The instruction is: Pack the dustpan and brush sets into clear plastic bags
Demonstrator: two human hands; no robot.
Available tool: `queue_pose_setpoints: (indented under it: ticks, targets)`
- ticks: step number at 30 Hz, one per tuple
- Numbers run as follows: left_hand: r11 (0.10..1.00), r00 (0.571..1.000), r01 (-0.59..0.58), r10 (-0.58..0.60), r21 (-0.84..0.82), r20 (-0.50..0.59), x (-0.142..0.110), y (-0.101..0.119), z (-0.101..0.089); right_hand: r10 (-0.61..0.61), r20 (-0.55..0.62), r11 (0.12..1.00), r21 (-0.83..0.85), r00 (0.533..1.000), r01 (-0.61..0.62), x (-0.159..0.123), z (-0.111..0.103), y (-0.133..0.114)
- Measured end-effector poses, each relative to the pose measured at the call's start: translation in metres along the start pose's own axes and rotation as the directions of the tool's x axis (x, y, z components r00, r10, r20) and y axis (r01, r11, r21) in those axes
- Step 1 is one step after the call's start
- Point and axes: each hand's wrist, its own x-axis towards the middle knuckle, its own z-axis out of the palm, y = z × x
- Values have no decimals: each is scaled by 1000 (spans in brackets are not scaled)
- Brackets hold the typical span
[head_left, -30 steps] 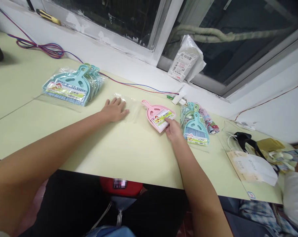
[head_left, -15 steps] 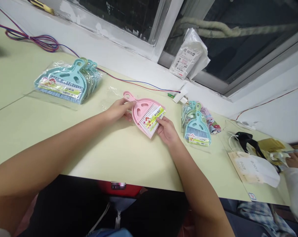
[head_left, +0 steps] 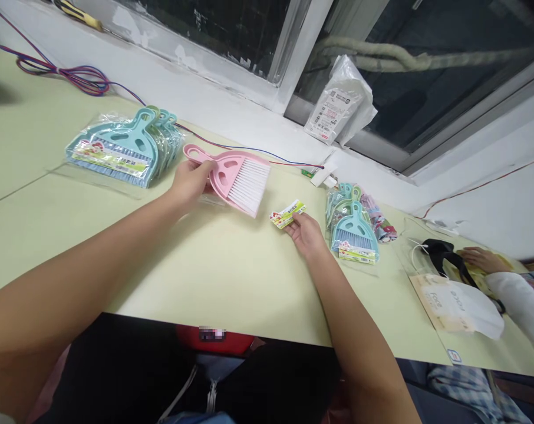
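My left hand (head_left: 191, 184) grips a pink dustpan (head_left: 237, 158) with a white-bristled brush (head_left: 250, 184) nested in it, held above the table by the handle end. Apart from it, my right hand (head_left: 306, 234) pinches a printed card label (head_left: 289, 213), green and white with small red pictures. Left of my left hand stands a row of bagged blue and green dustpan sets (head_left: 116, 144). Beyond my right hand is another group of bagged dustpan sets (head_left: 354, 227), the front one blue.
Red and blue wires (head_left: 83, 79) run along the wall. A white plastic-wrapped packet (head_left: 333, 112) leans on the window sill. At the right, a co-worker's hand (head_left: 485, 259) is over yellow material, near a paper packet (head_left: 452, 303) and a black strap (head_left: 444, 256). A screwdriver (head_left: 83, 16) lies on the sill.
The card label has come off the pink dustpan and is in my right hand. My left hand has moved left with the dustpan and brush. The co-worker's hand has shifted left.
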Motion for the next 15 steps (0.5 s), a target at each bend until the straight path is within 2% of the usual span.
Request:
queue_pose_setpoints:
  ticks: [3,5,7,9,11,12,15]
  targets:
    - [1000,1000,-5,5,-8,-6,3,-1,-2,-133,-179,989,-87,975,119,14,-13,-4]
    - [1000,1000,-3,3,-13,0,2,-1,-1,-242,-234,945,-276,942,174,18,-20,-6]
    - [1000,1000,-2,2,-21,17,-1,0,1,-376,-142,833,-484,916,267,17,-22,-5]
    - [1000,1000,3,-3,-16,26,-4,2,3,-471,74,686,-596,879,418,13,-20,0]
    - [1000,1000,11,-11,0,23,-8,5,6,-457,282,570,-635,843,522,9,-16,8]
    - [1000,1000,17,-17,6,20,-10,6,7,-420,346,527,-659,839,536,8,-14,11]
    - [1000,1000,22,-22,8,9,-12,9,9,-320,431,438,-723,844,535,9,-13,16]
